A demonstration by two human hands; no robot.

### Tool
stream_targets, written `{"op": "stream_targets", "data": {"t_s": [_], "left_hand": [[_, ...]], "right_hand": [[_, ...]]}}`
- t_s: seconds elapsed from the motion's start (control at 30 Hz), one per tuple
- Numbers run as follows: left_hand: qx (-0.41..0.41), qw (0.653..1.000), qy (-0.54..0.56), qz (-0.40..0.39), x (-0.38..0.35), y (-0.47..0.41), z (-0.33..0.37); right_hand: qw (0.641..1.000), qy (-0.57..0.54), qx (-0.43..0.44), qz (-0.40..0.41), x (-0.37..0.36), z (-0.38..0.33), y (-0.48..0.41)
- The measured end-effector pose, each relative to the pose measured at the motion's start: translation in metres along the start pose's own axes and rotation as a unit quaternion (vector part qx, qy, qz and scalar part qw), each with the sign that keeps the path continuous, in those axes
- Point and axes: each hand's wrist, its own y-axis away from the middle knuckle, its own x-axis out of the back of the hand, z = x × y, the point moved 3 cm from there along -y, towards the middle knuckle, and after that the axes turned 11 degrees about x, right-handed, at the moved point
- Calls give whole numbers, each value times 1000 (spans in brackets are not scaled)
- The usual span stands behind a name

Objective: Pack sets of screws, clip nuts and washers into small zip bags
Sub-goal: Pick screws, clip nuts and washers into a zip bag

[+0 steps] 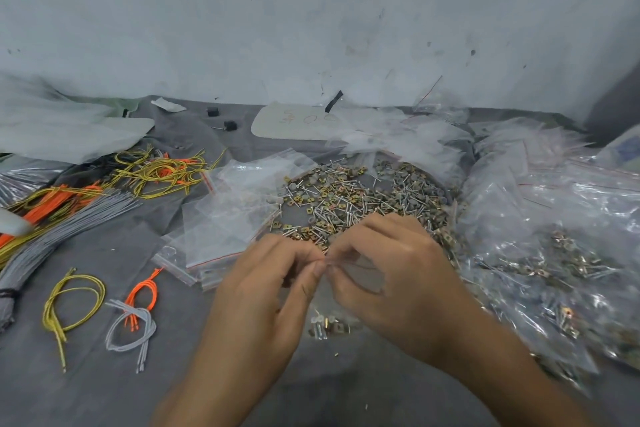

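Only the head view to go on, so here's what it shows.

The small clear plastic zip bag (329,321) is up in front of the person, pinched along its top edge between both hands, just on the near side of the big loose pile of silver screws, brass-coloured clip nuts and grey washers (363,194). You can see a little clump of that hardware sitting in the bottom of the bag, hanging just above the grey cloth-covered surface (104,392).

Handling-wise, I'd say the film is thin, floppy and a bit slick, and all the weight is down low, so it'll swing and sag if you hold it anywhere but the top. The zip strip is the stiffest part and the sensible place to hold it. The screw tips could probably poke through if you squeeze the bottom.

The left hand (263,291) has its fingers curled in, thumb and forefinger pinching the bag's top edge. The right hand (391,270) mirrors it, also curled and pinching the same edge, fingertips nearly meeting the left's. Looks like the seal is being pressed closed, though the strip itself is too blurry to say if it's closed yet.

A stack of empty clear zip bags with red strips (221,218) lies just left of the pile, and a heap of filled clear bags (554,253) is off to the right.
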Motion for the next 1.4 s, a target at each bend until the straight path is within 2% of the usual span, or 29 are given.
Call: {"op": "stream_targets", "data": {"t_s": [0.37, 0.6, 0.73, 0.93, 1.13, 1.27, 1.33, 1.4], "left_hand": [[16, 998, 49, -41, 5, -3, 1], [-20, 998, 39, -55, 12, -3, 9], [-10, 999, 34, -28, 26, -4, 5], [14, 999, 42, -30, 23, -3, -3], [81, 978, 167, -99, 5, 3, -12], [59, 980, 149, -118, -9, 3, -9], [47, 982, 143, -111, -14, 2, -6], [44, 982, 155, -102, -20, 1, 0]], "right_hand": [[999, 20, 44, 23, 15, -10, -4], [997, 12, 61, 47, 22, -13, 0], [997, 12, 45, 65, 36, -3, 8], [997, 1, -4, 72, 45, 8, 24], [998, -39, -23, 41, 40, 10, 39], [997, -63, -21, 42, 42, 12, 44], [993, -95, -50, 58, 42, 14, 51], [970, -188, -136, 72, 38, 17, 64]]}}
